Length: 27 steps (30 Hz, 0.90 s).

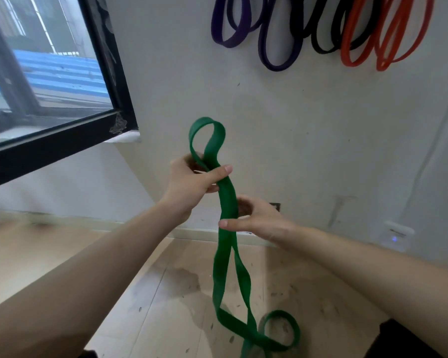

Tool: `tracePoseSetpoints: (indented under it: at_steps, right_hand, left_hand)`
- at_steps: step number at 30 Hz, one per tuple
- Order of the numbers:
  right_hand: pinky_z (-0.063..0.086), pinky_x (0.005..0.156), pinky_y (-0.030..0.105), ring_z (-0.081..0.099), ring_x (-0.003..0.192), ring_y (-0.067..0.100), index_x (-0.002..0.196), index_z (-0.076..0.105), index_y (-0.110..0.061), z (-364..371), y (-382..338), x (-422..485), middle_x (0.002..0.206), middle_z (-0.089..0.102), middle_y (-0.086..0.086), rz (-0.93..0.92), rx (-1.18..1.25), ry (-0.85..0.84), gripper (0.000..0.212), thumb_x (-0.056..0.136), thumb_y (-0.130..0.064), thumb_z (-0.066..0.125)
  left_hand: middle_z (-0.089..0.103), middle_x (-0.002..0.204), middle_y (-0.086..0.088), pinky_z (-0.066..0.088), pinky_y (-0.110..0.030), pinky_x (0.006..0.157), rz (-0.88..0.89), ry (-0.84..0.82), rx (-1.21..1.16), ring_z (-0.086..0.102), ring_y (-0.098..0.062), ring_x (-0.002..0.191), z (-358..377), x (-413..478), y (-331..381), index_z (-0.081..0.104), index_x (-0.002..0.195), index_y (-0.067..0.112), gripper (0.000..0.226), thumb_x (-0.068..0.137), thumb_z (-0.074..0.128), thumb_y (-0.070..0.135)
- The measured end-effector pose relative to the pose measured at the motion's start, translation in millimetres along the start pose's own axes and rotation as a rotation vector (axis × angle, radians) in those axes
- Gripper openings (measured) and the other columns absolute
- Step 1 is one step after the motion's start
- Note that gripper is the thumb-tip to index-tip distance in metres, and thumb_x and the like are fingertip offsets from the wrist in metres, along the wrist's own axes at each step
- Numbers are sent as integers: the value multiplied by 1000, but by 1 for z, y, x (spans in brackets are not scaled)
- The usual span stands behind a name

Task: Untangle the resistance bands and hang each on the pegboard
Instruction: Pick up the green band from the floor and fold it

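A wide green resistance band (228, 257) hangs twisted in front of me. My left hand (192, 180) grips it near the top, and a small loop stands up above the fist. A little lower, my right hand (256, 219) holds the doubled band between thumb and curled fingers. Below my hands the band twists and ends in a loop near the floor. On the wall at the top right hang purple bands (274, 50), a black band (323, 46) and red bands (373, 50); their upper ends are cut off by the frame.
A black-framed window (62, 140) fills the upper left. The white wall (321, 140) is straight ahead, with a small white device (396, 235) low on the right. Beneath is a scuffed light floor (166, 293). A dark object (398, 339) sits at the bottom right.
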State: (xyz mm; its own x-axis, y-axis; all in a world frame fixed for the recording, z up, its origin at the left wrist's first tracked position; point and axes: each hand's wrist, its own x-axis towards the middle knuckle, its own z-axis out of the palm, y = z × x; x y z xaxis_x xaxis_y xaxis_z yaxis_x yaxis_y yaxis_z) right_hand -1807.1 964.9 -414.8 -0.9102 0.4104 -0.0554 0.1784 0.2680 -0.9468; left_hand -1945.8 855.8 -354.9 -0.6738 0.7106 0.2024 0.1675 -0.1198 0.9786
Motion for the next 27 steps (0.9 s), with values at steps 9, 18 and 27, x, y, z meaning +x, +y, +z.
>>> tracePoseSetpoints:
  at_steps: [9, 18, 27]
  right_hand:
    - [59, 79, 25, 74, 88, 13, 107, 69, -15, 19, 1, 11, 100, 76, 3, -85, 5, 159, 30, 84, -32, 80]
    - [52, 71, 10, 72, 92, 13, 109, 72, -11, 16, 0, 12, 104, 75, 11, -60, 98, 208, 16, 97, -18, 65]
    - [51, 92, 40, 67, 91, 27, 111, 68, 4, 1, 14, 8, 108, 69, 27, 48, 8, 95, 35, 107, -19, 43]
  left_hand:
    - [72, 104, -20, 60, -23, 69, -78, 105, -44, 77, -18, 81, -8, 4, -2, 66, 101, 4, 34, 78, 85, 20]
    - [70, 109, -19, 60, -27, 81, -92, -9, -144, 75, -23, 95, -14, 3, -3, 65, 109, 3, 31, 81, 80, 3]
    - [74, 103, -10, 60, -24, 72, -165, -69, 70, 74, -20, 91, -21, -1, -9, 66, 105, 9, 29, 85, 79, 25]
